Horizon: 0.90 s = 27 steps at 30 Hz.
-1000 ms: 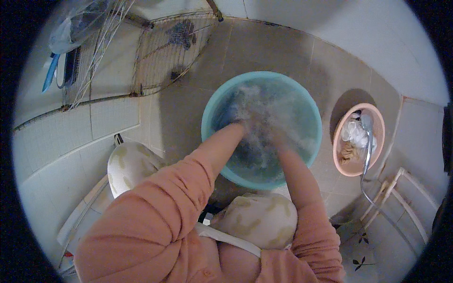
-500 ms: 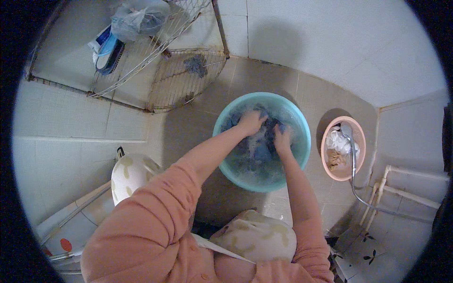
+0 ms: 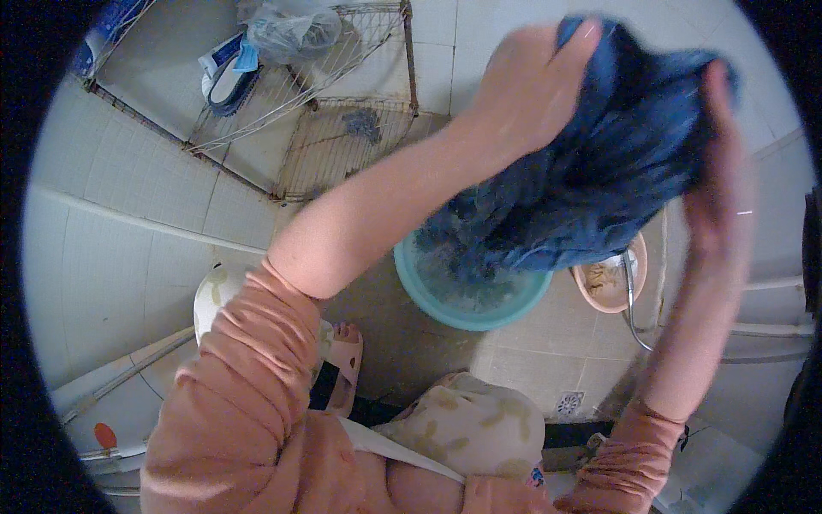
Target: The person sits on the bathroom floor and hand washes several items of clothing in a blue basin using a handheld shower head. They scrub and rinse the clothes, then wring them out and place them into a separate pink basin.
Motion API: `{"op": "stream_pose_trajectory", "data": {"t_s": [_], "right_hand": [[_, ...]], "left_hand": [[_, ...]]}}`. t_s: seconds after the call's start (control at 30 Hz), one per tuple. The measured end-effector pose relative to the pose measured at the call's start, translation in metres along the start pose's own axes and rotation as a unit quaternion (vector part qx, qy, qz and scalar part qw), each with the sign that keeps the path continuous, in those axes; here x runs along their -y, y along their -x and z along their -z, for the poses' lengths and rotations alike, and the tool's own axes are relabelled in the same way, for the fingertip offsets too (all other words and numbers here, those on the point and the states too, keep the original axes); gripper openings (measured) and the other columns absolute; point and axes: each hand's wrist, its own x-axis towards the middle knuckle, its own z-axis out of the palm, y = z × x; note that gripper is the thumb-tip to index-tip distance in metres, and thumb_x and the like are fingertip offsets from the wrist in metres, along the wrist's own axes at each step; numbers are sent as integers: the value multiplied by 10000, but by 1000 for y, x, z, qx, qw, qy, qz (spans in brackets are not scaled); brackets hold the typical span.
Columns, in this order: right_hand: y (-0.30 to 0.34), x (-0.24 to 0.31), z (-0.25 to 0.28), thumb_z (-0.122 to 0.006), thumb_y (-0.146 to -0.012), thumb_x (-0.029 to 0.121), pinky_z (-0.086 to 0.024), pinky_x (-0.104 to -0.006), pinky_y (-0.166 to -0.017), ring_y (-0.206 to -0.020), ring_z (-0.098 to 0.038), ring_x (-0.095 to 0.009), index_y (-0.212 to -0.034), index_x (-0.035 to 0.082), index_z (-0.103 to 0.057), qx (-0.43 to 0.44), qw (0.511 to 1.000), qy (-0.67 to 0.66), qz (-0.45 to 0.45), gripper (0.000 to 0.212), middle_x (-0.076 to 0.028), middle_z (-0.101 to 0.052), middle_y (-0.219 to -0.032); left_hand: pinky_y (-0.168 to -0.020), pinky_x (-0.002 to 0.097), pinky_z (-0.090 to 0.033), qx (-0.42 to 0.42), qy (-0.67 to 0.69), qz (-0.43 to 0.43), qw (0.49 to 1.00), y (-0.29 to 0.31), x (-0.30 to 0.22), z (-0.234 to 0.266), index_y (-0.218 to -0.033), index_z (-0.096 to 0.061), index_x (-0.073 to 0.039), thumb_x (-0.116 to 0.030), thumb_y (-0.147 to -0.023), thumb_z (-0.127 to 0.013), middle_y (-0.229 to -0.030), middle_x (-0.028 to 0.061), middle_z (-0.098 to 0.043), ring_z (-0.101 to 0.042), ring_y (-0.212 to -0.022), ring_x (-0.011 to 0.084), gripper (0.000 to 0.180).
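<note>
A wet, dark blue garment (image 3: 625, 146) is stretched between my hands, lifted high above the turquoise basin (image 3: 479, 322). My left hand (image 3: 533, 90) is closed on its upper left edge, thumb on top. On the far right my right hand (image 3: 721, 163) grips the other edge, somewhat blurred by motion. The cloth's lower left part hangs down to the cloudy, sudsy water (image 3: 467, 293) in the basin. It covers the basin's far rim. The exact kind of garment cannot be made out.
Right of the basin stands a small pink basin (image 3: 606, 306) holding light cloth and a shower hose (image 3: 632, 283). A rusty wire corner rack (image 3: 330, 150) at the far left carries a brush (image 3: 233, 90) and a plastic bag (image 3: 295, 34). A floor drain (image 3: 569, 403) lies near my knee.
Both hands have risen out of the basin and moved right and away, pulling the blue garment up from the water. The view has shifted slightly.
</note>
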Motion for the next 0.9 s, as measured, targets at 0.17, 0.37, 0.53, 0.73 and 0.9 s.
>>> {"op": "stream_pose_trajectory", "data": {"t_s": [0.17, 0.37, 0.53, 0.73, 0.9], "right_hand": [[1, 57, 23, -503, -881, 376, -389, -320, -933, -989, -558, -178, -1091, 37, -567, 95, 985, 14, 146, 405, -80, -605, -1066], [17, 0, -24, -481, -892, 393, -431, -317, -875, -903, -590, -173, -1081, 9, -566, -63, 996, -38, 41, 436, -77, -615, -1044], [-10, -162, 29, -419, -886, 513, -443, -353, -738, -799, -558, -189, -990, -57, -583, -100, 968, 229, -19, 602, -136, -618, -865], [14, -314, 40, -488, -867, 355, -322, -538, -928, -1210, -342, -408, -1239, 160, -480, -51, 836, 541, -77, 420, -225, -385, -1304], [26, -393, 51, -567, -766, 366, -169, -680, -936, -1278, -188, -433, -1328, 311, -360, -39, 724, 688, 27, 601, -139, -208, -1427]], "left_hand": [[-678, 394, -403, -82, -92, -371, 920, -45, -40, 21, -1093, -454, 88, 31, -782, -428, -808, 242, -514, -497, -753, 381, 317], [-641, 464, -405, -31, -86, -116, 989, -3, 9, -1, -731, -538, 56, -275, -881, -428, -694, 261, -548, -549, -744, 428, 380], [-787, 399, -420, 67, 7, 276, 959, 68, 107, -45, -947, -593, 35, -431, -876, -447, -905, 225, -606, -577, -881, 327, 493], [-772, 496, -395, 113, -221, 260, 933, 183, 228, -91, -1049, -582, -49, -352, -840, -498, -1176, 201, -495, -502, -999, 377, 378], [-1016, 609, -130, 219, -342, 99, 909, 217, 251, -102, -1326, -370, -259, -405, -773, -559, -1421, 151, -196, -202, -1266, 436, 602]]}}
